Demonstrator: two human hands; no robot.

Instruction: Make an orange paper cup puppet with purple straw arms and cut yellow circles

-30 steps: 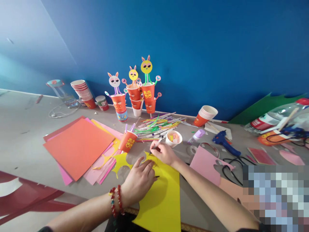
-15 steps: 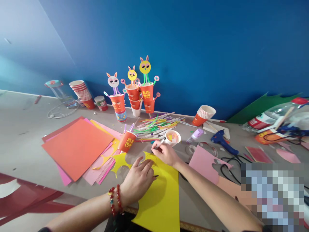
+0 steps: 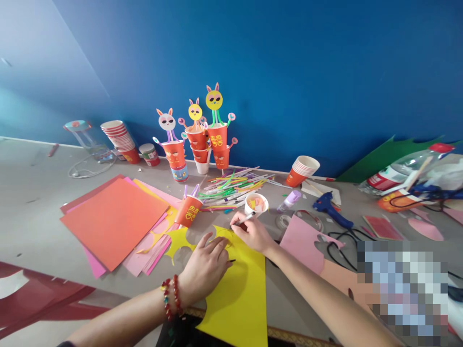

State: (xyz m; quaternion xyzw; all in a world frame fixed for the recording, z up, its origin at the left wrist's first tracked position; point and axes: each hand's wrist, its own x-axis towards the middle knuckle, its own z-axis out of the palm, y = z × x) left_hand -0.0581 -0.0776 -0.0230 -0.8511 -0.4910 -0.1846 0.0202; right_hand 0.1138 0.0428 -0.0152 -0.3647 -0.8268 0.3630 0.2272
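Observation:
A yellow paper sheet with cut-out holes lies on the grey table in front of me. My left hand, with a beaded bracelet on its wrist, lies flat on the sheet with fingers spread, holding it down. My right hand is closed on a pen, whose tip rests on the sheet's far edge. A tilted red paper cup and a small white cup of paper bits stand just beyond the hands.
A stack of orange and pink paper lies to the left. Bunny cup figures stand by the blue wall, with a heap of straws before them. A blue glue gun, pink paper, cup stacks and a bottle sit right.
My right hand with the pen has shifted slightly right along the sheet's edge. The view has drifted a little; my left hand stays on the sheet.

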